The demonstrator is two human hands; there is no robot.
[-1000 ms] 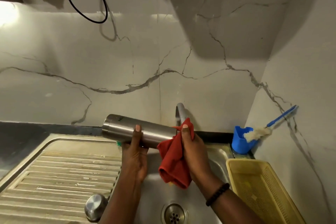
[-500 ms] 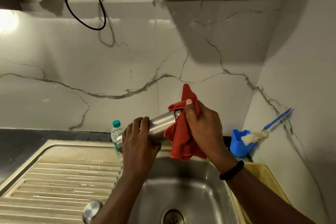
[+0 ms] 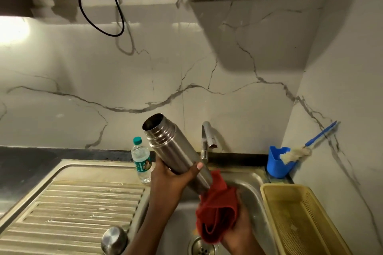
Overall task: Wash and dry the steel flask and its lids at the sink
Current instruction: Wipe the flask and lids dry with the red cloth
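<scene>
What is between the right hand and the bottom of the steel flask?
In the head view, the red cloth lies bunched between the right hand and the lower end of the steel flask.

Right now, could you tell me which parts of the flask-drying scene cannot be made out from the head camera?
- Base of the flask: wrapped in the red cloth.
- Right hand: its fingers are mostly behind the cloth.
- Inside of the flask: too dark to tell wet from dry.
- Steel lid on the draining board: cut off by the bottom edge.
- Bottle label: too small to read.
</scene>
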